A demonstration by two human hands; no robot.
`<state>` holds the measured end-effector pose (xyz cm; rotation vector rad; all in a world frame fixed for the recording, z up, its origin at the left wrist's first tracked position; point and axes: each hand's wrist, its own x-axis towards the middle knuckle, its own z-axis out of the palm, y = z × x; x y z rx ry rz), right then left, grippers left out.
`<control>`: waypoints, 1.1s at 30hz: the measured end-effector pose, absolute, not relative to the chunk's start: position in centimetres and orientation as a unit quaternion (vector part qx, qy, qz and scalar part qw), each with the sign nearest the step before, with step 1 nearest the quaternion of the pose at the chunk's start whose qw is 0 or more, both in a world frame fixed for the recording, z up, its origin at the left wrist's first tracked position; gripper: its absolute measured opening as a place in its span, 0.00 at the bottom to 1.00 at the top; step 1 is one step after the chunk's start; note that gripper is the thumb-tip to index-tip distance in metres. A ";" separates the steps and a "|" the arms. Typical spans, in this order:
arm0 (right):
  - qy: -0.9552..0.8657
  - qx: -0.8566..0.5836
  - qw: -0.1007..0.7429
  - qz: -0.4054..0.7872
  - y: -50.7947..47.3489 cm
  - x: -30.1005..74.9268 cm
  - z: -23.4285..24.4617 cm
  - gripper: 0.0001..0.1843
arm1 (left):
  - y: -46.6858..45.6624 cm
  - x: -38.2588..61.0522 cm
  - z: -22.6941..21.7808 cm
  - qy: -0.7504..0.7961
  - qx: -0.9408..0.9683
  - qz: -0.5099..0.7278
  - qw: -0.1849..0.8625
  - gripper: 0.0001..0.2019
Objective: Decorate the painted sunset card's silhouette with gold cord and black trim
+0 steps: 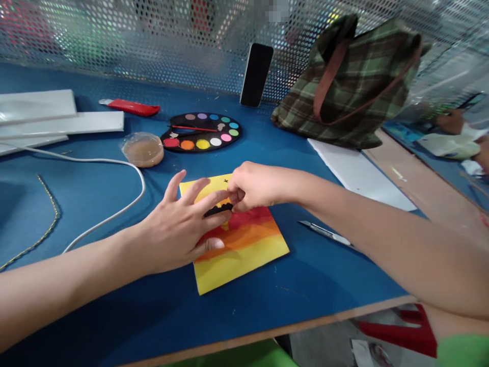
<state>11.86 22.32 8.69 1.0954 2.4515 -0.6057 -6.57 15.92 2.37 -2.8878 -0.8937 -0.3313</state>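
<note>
My left hand (179,227) lies with its fingers spread over a painted card (244,250), a square of yellow, orange and red bands. A black cut-out strip (217,209) sits on the card beneath my left fingertips. My right hand (252,187) comes in from the right, fingers curled tight together at the strip's end. Whatever lies inside those fingers is hidden. A craft knife (326,233) rests on the blue table to the right of the card, apart from both hands.
A watercolour palette (200,132) with a brush, a red cutter (130,107), a round tan container (143,150), a white cable (126,168), a phone (256,74) and a plaid bag (347,86) stand on the blue table (305,275). A perforated metal screen (153,41) runs behind. A co-worker's hand (451,122) shows at right.
</note>
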 end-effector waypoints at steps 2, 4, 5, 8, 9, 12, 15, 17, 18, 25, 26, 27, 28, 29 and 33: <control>0.889 0.358 0.203 -0.201 22.5 11.5 8.8 0.04 | 15.9 -6.5 2.4 -0.299 -0.947 -0.106 0.055 0.21; 0.900 0.329 0.207 -0.199 22.6 11.3 8.9 0.04 | 16.0 -6.5 2.4 -0.298 -0.947 -0.106 0.059 0.22; 0.903 0.317 0.209 -0.201 22.6 11.3 8.9 0.05 | 16.0 -6.5 2.4 -0.297 -0.947 -0.110 0.060 0.23; 0.905 0.309 0.214 -0.199 22.5 11.2 9.0 0.07 | 16.0 -6.5 2.3 -0.292 -0.948 -0.112 0.058 0.24; 0.906 0.309 0.216 -0.193 22.4 11.2 9.0 0.08 | 16.0 -6.5 2.2 -0.291 -0.949 -0.111 0.056 0.24; 0.907 0.312 0.222 -0.174 21.9 11.2 9.2 0.09 | 15.9 -6.5 2.2 -0.289 -0.949 -0.112 0.059 0.25; 0.909 0.312 0.224 -0.160 21.5 11.1 9.2 0.10 | 15.9 -6.5 2.2 -0.287 -0.950 -0.107 0.063 0.27; 0.914 0.308 0.211 -0.158 21.3 11.2 9.1 0.09 | 15.8 -6.6 2.3 -0.286 -0.952 -0.100 0.052 0.27; 0.915 0.310 0.202 -0.161 21.2 11.2 9.0 0.08 | 15.8 -6.6 2.4 -0.288 -0.952 -0.097 0.043 0.28; 0.903 0.376 0.057 -0.203 18.8 13.8 10.5 0.07 | 15.7 -6.6 2.1 -0.294 -0.949 -0.113 0.022 0.26; 0.898 0.390 0.041 -0.200 18.1 14.5 10.8 0.07 | 15.7 -6.5 2.1 -0.293 -0.949 -0.117 0.018 0.25; 0.894 0.405 0.027 -0.189 17.3 15.3 11.1 0.08 | 15.7 -6.5 2.1 -0.293 -0.949 -0.119 0.014 0.24; 0.890 0.418 0.031 -0.182 16.4 16.1 11.2 0.09 | 15.7 -6.4 2.1 -0.293 -0.948 -0.122 0.011 0.23; 0.888 0.424 0.039 -0.176 15.5 16.9 11.2 0.08 | 15.7 -6.4 2.1 -0.295 -0.947 -0.126 0.012 0.22; 0.882 0.441 0.058 -0.154 11.2 19.7 9.9 0.04 | 15.6 -6.6 3.0 -0.310 -0.931 -0.186 0.049 0.17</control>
